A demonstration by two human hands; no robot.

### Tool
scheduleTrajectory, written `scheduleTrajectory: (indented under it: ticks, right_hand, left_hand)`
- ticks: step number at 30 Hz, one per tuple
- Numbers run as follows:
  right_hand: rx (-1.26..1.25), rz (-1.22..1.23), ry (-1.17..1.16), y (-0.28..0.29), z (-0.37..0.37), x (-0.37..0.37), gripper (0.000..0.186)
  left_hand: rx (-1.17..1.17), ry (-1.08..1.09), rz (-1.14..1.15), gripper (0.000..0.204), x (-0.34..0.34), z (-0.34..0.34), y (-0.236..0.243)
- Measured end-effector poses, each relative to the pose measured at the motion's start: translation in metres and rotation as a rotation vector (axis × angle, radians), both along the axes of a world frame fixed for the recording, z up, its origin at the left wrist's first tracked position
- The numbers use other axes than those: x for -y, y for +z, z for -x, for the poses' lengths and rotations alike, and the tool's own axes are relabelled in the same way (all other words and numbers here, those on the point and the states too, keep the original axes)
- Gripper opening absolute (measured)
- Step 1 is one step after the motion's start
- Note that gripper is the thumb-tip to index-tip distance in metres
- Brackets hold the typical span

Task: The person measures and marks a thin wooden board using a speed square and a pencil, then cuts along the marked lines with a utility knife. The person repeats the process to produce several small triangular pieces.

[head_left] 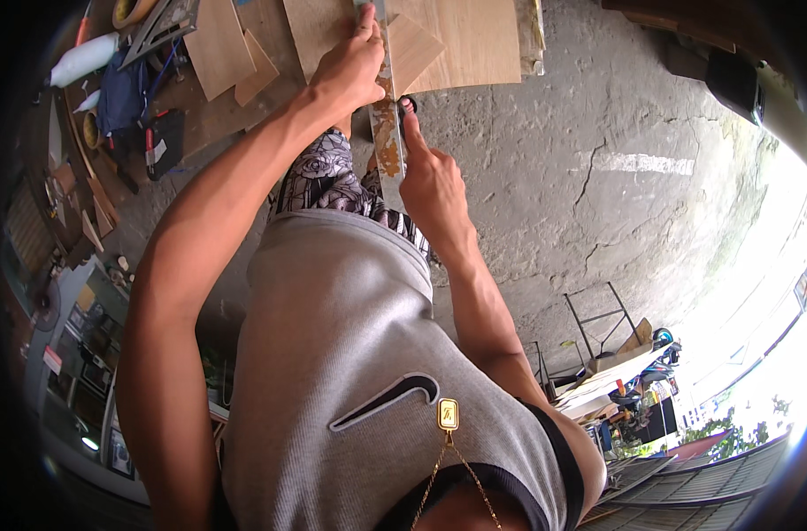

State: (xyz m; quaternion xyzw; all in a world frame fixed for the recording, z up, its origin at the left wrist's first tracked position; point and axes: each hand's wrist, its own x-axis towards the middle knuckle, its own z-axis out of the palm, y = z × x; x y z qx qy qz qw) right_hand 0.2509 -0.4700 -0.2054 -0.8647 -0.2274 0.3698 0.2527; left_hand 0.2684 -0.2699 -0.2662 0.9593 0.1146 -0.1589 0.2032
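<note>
Two hands are seen: one rusty metal strip (388,133) is pinched by right hand (434,190) fingers and pressed by left hand (350,71) fingers onto one plywood sheet (461,40).

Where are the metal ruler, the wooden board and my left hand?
metal ruler (388,146), head view, on its rusty middle stretch.
wooden board (474,40), head view, bare face.
left hand (350,71), head view, back of the hand.

- Your left hand (350,66) covers part of the rusty metal straightedge (388,133); its top end runs off the picture's edge.
- The plywood sheet (457,40) is cut off there too.
- Clutter at far left is too blurred to identify.
</note>
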Motion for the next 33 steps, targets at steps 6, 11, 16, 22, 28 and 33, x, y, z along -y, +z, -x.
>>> scheduleTrajectory:
  ticks: [6,11,16,22,28,33]
  right_hand:
    - [0.038,-0.143,-0.133,0.000,-0.030,-0.016,0.060]
    - [0.222,-0.299,-0.126,-0.041,-0.056,-0.045,0.058]
    - [0.204,-0.304,-0.105,-0.038,-0.060,-0.052,0.066]
    - [0.186,-0.272,-0.094,-0.034,-0.059,-0.059,0.067]
    - [0.227,-0.269,-0.107,-0.032,-0.058,-0.059,0.065]
    - [0.209,-0.286,-0.097,-0.032,-0.061,-0.061,0.064]
  left_hand:
    - [-0.019,0.034,0.042,0.099,0.000,-0.003,0.001]
    - [-0.029,0.029,0.044,0.098,0.000,-0.006,-0.001]
    - [0.002,0.053,0.068,0.097,0.000,-0.003,-0.006]
    - [-0.031,0.043,0.084,0.095,-0.001,-0.006,-0.001]
    - [0.134,-0.008,-0.019,0.088,-0.002,0.001,-0.017]
    - [-0.105,0.642,1.226,0.044,-0.007,0.005,-0.057]
